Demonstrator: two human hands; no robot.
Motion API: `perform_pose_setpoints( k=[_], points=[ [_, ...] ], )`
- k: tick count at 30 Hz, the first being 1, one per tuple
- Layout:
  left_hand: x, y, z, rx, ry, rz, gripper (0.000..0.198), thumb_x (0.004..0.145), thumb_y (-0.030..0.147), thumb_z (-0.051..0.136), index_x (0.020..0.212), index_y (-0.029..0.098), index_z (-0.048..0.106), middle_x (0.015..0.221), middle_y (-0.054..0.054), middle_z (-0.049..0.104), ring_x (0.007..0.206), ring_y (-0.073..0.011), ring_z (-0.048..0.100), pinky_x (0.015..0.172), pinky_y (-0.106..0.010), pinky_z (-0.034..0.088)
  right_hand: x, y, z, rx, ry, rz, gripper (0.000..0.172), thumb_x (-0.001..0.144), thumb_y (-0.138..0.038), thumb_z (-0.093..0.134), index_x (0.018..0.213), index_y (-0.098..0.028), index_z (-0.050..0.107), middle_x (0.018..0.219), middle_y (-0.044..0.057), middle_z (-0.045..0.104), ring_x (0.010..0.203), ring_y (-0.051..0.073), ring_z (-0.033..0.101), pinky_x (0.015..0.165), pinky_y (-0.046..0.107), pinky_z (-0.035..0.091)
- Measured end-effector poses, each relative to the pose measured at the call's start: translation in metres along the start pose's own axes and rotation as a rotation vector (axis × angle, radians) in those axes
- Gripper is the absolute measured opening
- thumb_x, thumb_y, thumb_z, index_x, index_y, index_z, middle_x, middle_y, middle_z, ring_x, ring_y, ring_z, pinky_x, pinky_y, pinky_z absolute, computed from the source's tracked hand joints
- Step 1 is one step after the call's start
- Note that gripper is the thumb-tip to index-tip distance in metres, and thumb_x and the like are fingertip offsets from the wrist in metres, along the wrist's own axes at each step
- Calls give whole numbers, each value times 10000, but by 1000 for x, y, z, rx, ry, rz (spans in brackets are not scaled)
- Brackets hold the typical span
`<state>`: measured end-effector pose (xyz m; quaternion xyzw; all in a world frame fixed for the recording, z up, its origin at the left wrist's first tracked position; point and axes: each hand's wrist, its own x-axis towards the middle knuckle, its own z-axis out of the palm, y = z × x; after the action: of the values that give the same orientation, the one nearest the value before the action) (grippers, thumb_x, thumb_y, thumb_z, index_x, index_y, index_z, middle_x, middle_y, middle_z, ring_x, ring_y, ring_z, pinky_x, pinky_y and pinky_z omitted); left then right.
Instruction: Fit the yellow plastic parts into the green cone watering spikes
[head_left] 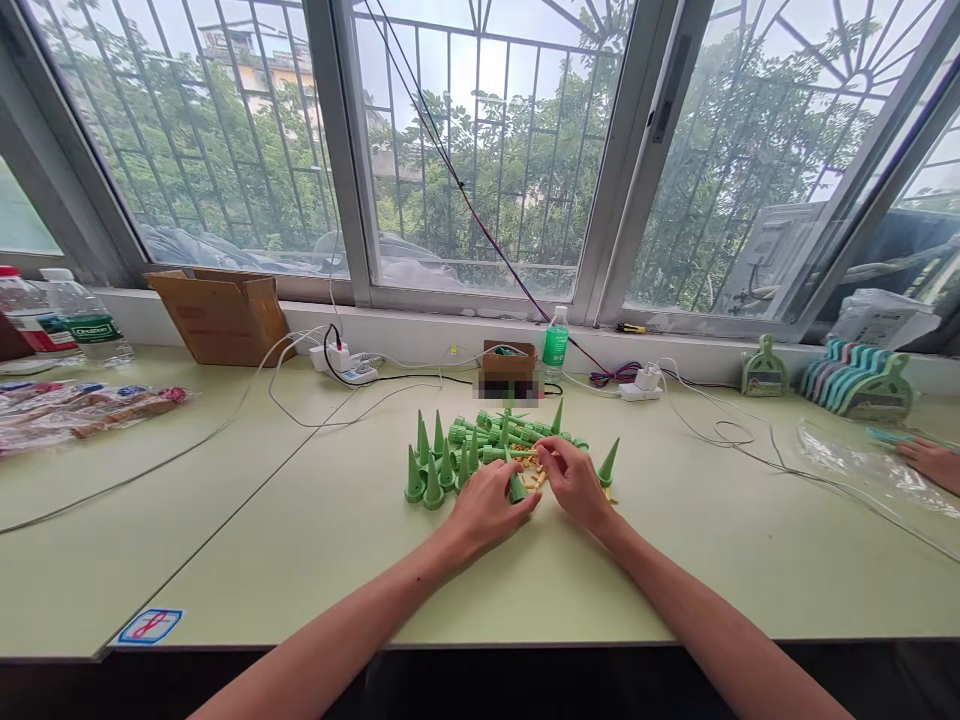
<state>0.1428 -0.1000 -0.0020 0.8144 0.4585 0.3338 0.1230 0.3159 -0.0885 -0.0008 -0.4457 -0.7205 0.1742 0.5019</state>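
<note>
My left hand (pixel 484 505) is closed around a green plastic cone-shaped spike (pixel 517 487), held low over the table. Just to its right, the thumb and fingers of my right hand (pixel 576 482) are pinched together; what lies between them is too small to make out. Under and between both hands are small yellow pegs (pixel 537 481), partly covered by my fingers. Several green spikes (pixel 433 487) stand point up to the left of my left hand. Behind the hands, more green pieces (pixel 491 430) lie heaped on their sides. One upright spike (pixel 610 463) stands beyond my right wrist.
A small brown box (pixel 508 365) and a green-labelled bottle (pixel 556 342) stand behind the heap. White cables and a power strip (pixel 352 372) run along the sill. Green dustpans (pixel 877 385) and another person's hand (pixel 930 460) are at the right; wrapped goods (pixel 90 405) at the left.
</note>
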Motion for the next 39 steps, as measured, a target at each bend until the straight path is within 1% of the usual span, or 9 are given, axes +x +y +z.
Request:
perform_pose_setpoints(
  k=[2,6,10,14,20,26,33,36,39],
  points=[
    [0,0,1,10,-7,-4,278,808,425,614,961,200,671,763,-35,593,674,-195,548,604,-298,389,0,0,0,-6,2,0,287,972,-409,447,933,-185,622,749,46,632,590,166,565,549,272,452],
    [0,0,1,4,0,-24,313,831,404,597,1058,192,641,852,-56,619,747,-215,582,675,-322,437,0,1,0,8,-2,4,282,976,-400,442,932,-184,618,752,48,625,606,171,569,561,275,455],
    [1,-2,2,-54,25,-44,364,862,383,573,1163,179,588,967,-81,633,831,-225,592,765,-352,466,0,2,0,10,-9,8,273,973,-387,452,948,-179,628,772,52,631,628,174,578,565,272,454],
    [2,-2,2,-101,61,-54,373,882,369,563,1191,161,554,1045,-98,635,904,-233,589,821,-366,466,-1,2,0,1,-14,6,267,969,-380,459,947,-176,629,821,63,656,628,172,572,562,271,449],
    [3,-3,2,-114,111,-43,359,917,373,524,1218,178,533,1061,-92,621,834,-210,594,777,-348,467,0,0,0,-23,-12,5,255,964,-369,467,908,-176,623,788,52,652,595,162,543,547,270,432],
    [2,-2,2,-139,100,-26,324,932,342,505,1217,193,543,1046,-74,606,760,-177,567,761,-337,459,0,0,0,-19,-25,-3,246,964,-347,467,898,-169,624,772,49,651,593,157,542,547,268,431],
    [2,-1,1,-169,101,-22,322,932,348,512,1216,197,535,1009,-45,590,591,-114,482,722,-333,458,-1,-1,1,-19,-36,-17,255,963,-351,465,881,-171,627,747,33,641,556,141,515,520,257,408],
    [2,-1,1,-172,111,-22,310,927,336,517,1202,194,536,962,-38,580,598,-119,485,695,-320,454,0,2,1,-15,-12,4,252,959,-358,469,889,-170,622,760,40,643,571,147,537,525,257,420],
    [3,-1,1,-172,125,-25,303,927,328,516,1198,193,529,957,-39,575,624,-126,488,691,-314,450,1,5,2,-19,15,32,254,957,-365,474,884,-167,616,760,44,639,570,149,547,521,257,423]
  ],
)
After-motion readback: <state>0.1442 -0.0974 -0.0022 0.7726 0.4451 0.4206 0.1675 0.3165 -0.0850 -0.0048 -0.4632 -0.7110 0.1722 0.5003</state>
